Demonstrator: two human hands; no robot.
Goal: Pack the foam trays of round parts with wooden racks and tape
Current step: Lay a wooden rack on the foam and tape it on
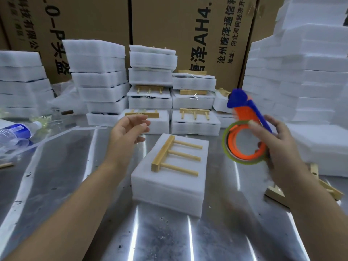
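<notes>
A white foam tray stack [169, 187] lies in the middle of the metal table. On top of it rests a wooden rack [174, 156], a bar with three pegs that point right. My right hand [278, 147] holds an orange and blue tape dispenser [244, 129] above and right of the tray, its clear tape roll toward the tray. My left hand [128, 130] hovers open above the table, left of the tray's far end and touching nothing. The round parts inside the foam are hidden.
Packed foam trays with racks [194, 117] are stacked behind, with plain foam piles at left [99, 80] and right [308, 76]. Loose wooden racks [327, 189] lie at the right. A water bottle [17, 129] lies at the far left. Cardboard boxes [169, 25] wall the back.
</notes>
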